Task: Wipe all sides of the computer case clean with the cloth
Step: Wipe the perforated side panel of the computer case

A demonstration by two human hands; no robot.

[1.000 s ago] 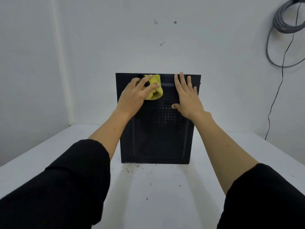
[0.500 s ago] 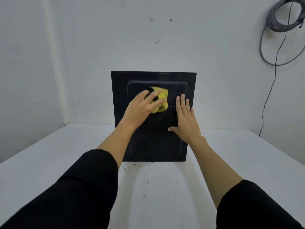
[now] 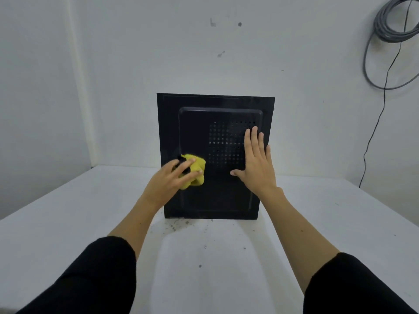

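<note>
Wiping is under way on the panel that faces the camera. Left hand [image 3: 175,177] presses a bunched yellow cloth [image 3: 195,171] against the lower left of the black computer case [image 3: 195,132], fingers curled over the wad and holding it. Case stands upright on the white table [image 3: 68,211], near the back wall. Vent holes [image 3: 223,143] sit right of the cloth. Right hand [image 3: 256,164] lies flat on the panel's right half, fingers straight and together, holding nothing, bracing the case.

Advice, as I judge it: keep that brace firm so the case does not tip or slide; work in overlapping strokes across the raised frame and over the vents; go lightly there so the cloth does not snag. Specks [image 3: 179,225] on the table at the case's foot suggest dirt is falling.
</note>
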